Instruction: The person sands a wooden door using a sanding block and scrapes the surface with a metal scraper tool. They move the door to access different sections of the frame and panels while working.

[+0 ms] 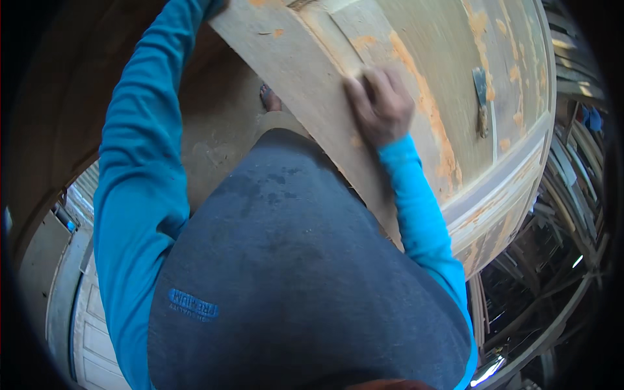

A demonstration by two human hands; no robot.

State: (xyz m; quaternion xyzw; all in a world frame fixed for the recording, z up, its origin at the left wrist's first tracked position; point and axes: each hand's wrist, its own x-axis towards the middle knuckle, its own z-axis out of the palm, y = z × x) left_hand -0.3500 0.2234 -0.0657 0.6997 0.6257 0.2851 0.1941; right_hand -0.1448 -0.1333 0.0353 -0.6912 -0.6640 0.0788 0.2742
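Observation:
A large wooden panelled door point(432, 71) lies in front of me, with patches of orange filler along its joints and mouldings. My right hand point(383, 107) is closed, its curled fingers pressed down on the door beside a recessed panel's edge. Whatever those fingers may hold is hidden beneath them. My left arm point(146, 123) reaches up to the door's far left corner, where the sleeve ends at the picture's edge and the hand is out of sight. A putty knife point(481, 101) with a worn handle rests on the door, to the right of my right hand.
Long wooden strips and boards point(578, 169) are piled to the right, beyond the door's edge. At the lower left stands a pale panelled door point(91, 325) near other boards. My foot point(270, 99) shows on the floor point(211, 140) left of the door.

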